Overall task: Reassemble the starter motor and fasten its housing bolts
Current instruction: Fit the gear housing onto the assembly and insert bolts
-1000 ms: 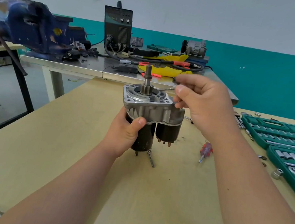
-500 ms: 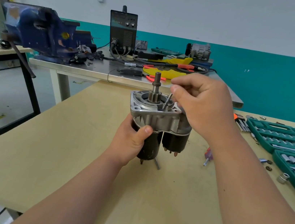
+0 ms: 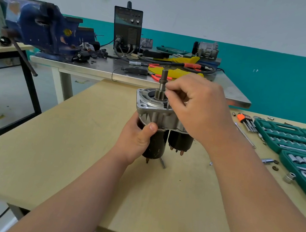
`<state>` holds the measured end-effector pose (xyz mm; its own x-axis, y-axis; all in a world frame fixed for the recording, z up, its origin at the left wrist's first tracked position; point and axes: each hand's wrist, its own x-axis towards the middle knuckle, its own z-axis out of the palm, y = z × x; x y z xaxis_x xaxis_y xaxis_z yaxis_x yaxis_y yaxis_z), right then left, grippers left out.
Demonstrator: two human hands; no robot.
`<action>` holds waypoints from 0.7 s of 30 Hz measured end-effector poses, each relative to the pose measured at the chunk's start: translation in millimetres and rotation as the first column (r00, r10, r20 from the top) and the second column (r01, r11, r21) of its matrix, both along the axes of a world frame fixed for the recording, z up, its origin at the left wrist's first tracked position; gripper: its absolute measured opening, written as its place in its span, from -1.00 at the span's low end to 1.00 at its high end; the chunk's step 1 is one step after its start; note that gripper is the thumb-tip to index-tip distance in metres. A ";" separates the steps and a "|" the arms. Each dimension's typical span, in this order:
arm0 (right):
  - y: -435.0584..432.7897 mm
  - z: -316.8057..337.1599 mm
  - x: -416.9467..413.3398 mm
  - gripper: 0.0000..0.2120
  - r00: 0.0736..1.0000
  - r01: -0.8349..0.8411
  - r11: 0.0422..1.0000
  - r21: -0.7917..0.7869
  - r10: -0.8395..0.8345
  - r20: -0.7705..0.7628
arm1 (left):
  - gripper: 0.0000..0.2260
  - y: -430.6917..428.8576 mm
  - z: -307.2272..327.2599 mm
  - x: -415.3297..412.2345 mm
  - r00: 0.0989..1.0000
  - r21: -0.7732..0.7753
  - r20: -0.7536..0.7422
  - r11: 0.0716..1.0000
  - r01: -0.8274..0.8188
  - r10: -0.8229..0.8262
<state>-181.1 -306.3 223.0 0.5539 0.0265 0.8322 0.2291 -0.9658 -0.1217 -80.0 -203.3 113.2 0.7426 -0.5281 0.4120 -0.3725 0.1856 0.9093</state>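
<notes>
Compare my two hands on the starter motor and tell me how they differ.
The left hand wraps the dark body of the starter motor from the side, below the silver housing. The right hand sits on top, beside the shaft. The left hand grips broadly, while the right hand pinches what looks like a thin bolt, mostly hidden. Both work on the same upright motor.

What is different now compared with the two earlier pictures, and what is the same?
The right hand turned the long bolt from nearly level to upright and lowered it into the housing, still pinching it. The left hand still grips the starter motor, held upright.
</notes>
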 end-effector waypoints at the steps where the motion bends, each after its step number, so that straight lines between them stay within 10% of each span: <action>1: 0.7 -0.4 0.7 -0.92 1.000 -0.008 0.999 0.039 0.009 -0.010 | -0.23 -0.2 -0.1 -0.2 1.000 -0.005 -0.003 1.000 0.003 -0.003; 5: 0.6 1.5 0.3 -0.92 0.986 -0.012 0.951 0.309 0.063 -0.156 | -0.19 0.4 0.3 -0.7 1.000 -0.004 0.003 1.000 0.014 -0.014; 11: -0.8 -3.8 0.4 -0.86 0.963 0.106 0.994 0.029 -0.095 -0.252 | -0.19 0.9 -0.3 0.0 1.000 -0.028 0.018 0.999 0.018 -0.018; 21: -8.2 -16.3 -7.0 -0.88 0.952 0.092 0.992 0.083 -0.063 -0.300 | -0.04 -0.1 -3.7 2.0 0.999 -0.017 0.018 0.999 0.033 -0.032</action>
